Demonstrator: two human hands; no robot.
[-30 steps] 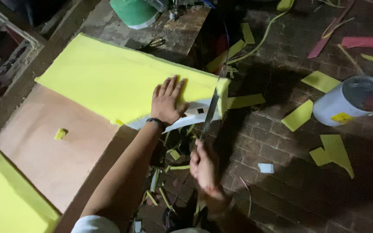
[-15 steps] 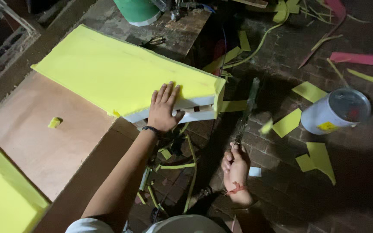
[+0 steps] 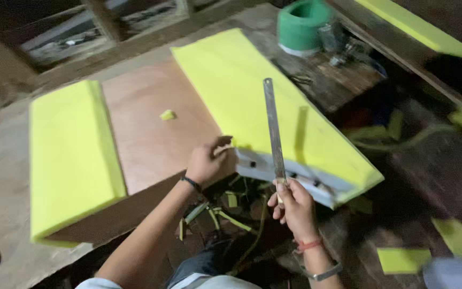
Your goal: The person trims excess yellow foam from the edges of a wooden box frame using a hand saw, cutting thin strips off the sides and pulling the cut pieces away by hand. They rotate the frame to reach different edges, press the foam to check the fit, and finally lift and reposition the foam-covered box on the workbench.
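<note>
The right hand (image 3: 294,206) gripped a long metal ruler (image 3: 273,131) by its near end, holding it above the yellow sheet (image 3: 241,80). The left hand (image 3: 205,160), fingers loosely curled and empty, touched that sheet's near corner on the counter (image 3: 145,134).

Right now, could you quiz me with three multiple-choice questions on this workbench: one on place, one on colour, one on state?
1. Where is the small yellow scrap?
A. on the brown board
B. on the green roll
C. in the left hand

2. What colour is the roll at the top?
A. red
B. green
C. white

3. What does the right hand do?
A. lies flat and empty
B. grips a metal ruler
C. holds scissors

Answers: 1 A, it lies on the brown board; 2 B, it is plainly green; 3 B, fingers close round the ruler.
</note>
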